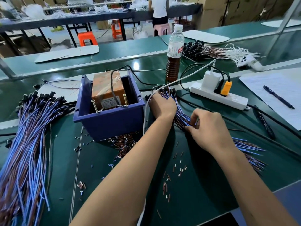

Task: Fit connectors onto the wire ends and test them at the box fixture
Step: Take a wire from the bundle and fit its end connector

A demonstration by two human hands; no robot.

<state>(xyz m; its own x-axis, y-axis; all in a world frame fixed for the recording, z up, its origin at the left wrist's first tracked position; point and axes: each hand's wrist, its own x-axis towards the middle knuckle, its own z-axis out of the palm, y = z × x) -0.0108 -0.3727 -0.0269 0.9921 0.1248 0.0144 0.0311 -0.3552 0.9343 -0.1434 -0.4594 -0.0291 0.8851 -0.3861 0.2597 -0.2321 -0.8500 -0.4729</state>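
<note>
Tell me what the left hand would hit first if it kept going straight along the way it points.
The left hand points away, along the wire bundle. It would likely first meet the black connectors at the bundle's far end, then the brown bottle; depth is uncertain.

left wire pile (27,144) cut by frame edge, right hand (210,131) fingertips buried in wires (180,115)

Bright overhead indoor light, wide-angle view.
Glare patches on bench (203,185), edges bowed, background and left corner blurred.
</note>
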